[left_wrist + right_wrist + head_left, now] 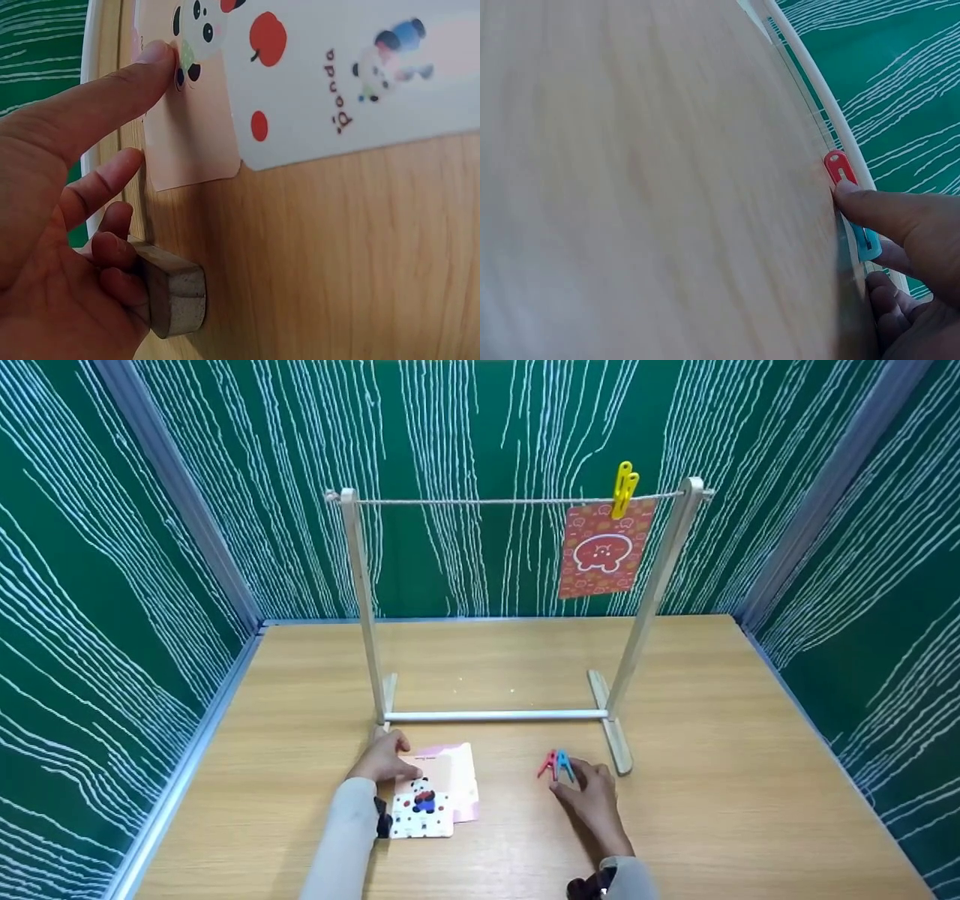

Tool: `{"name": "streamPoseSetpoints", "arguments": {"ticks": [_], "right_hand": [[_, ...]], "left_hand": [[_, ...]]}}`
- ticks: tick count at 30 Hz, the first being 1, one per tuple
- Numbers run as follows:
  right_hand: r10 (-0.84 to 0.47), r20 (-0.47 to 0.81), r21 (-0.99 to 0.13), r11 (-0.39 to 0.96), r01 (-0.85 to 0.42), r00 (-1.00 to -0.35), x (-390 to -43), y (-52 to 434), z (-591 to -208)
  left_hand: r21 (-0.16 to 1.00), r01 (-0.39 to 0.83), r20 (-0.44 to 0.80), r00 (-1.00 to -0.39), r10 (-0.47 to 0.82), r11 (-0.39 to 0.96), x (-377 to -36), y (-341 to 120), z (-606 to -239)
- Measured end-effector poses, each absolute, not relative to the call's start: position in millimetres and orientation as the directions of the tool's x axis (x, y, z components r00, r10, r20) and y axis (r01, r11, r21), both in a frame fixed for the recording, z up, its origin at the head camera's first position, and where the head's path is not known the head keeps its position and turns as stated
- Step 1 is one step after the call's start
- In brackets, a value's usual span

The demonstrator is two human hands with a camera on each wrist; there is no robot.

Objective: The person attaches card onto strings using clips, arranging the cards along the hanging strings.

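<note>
The left hand [384,759] lay with fingers extended, its forefinger tip [156,54] pressing on the pale pink paper card [452,769] that sat on the wooden table [750,750] just in front of the white wooden rack's [495,715] left foot. A white card printed with a panda and red dots [422,812] overlapped the pink one on its near side. The right hand [592,793], fingers loosely extended, touched the red plastic clothespin [547,764] and the blue plastic clothespin [564,765], which lay side by side before the rack's right foot.
</note>
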State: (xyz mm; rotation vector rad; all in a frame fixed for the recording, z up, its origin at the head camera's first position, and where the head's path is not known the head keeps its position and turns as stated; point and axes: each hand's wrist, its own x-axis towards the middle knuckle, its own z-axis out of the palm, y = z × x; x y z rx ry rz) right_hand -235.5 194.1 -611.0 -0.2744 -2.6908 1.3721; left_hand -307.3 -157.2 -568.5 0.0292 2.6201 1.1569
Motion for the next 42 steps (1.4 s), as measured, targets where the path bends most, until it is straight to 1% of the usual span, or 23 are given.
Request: {"name": "streamPoseSetpoints", "arguments": {"ticks": [4,9,15,23,27,34,38,42], "right_hand": [[0.218,0.039,-0.799,0.593,0.101,-0.975,-236.1,191.9,-611.3],[0.239,0.007,-0.798,0.587,0.138,-0.971,-236.7,191.1,-610.5],[0.242,-0.013,-0.793,0.588,0.157,-0.97,-235.9,192.3,-609.1],[0.251,0.021,-0.811,0.57,0.131,-0.968,-235.0,192.7,-609.5],[0.256,0.033,-0.811,0.572,0.124,-0.966,-235.0,193.0,-609.9],[0.238,0.085,-0.811,0.581,0.072,-0.968,-234.3,195.3,-610.9],[0.235,0.077,-0.813,0.578,0.076,-0.969,-234.7,195.4,-610.7],[0.235,0.056,-0.817,0.569,0.09,-0.97,-235.6,194.8,-609.6]], "left_hand": [[0.728,-0.107,-0.249,-0.961,0.117,0.677,-307.8,-157.1,-569.5],[0.716,-0.132,-0.276,-0.955,0.105,0.685,-307.4,-156.0,-569.7],[0.73,-0.133,-0.287,-0.95,0.124,0.67,-306.1,-157.2,-567.3],[0.713,-0.097,-0.268,-0.953,0.143,0.694,-307.4,-158.5,-566.2],[0.72,-0.105,-0.278,-0.949,0.146,0.686,-307.4,-158.7,-566.2],[0.741,-0.026,-0.218,-0.954,0.205,0.671,-306.0,-160.3,-567.1],[0.747,-0.019,-0.211,-0.955,0.21,0.665,-305.9,-160.4,-567.2],[0.743,-0.038,-0.227,-0.954,0.197,0.668,-306.3,-159.2,-566.4]]}}
